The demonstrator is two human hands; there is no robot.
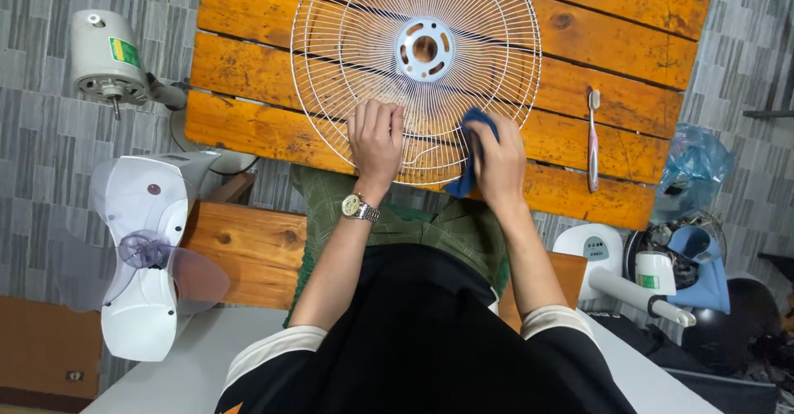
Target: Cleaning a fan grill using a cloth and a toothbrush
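A round white wire fan grille (347,25) lies flat on a slatted orange wooden table (628,58). My left hand (376,139), with a wristwatch, presses down on the grille's near rim. My right hand (500,162) grips a dark blue cloth (473,124) and holds it against the wires at the grille's near right edge. The two hands sit side by side, a little apart.
A pink-handled toothbrush (593,137) lies on the table right of the grille. On the floor at left stand a fan motor (106,58) and a white fan body with clear blades (149,257). More fan parts and a blue plastic bag (695,162) sit at right.
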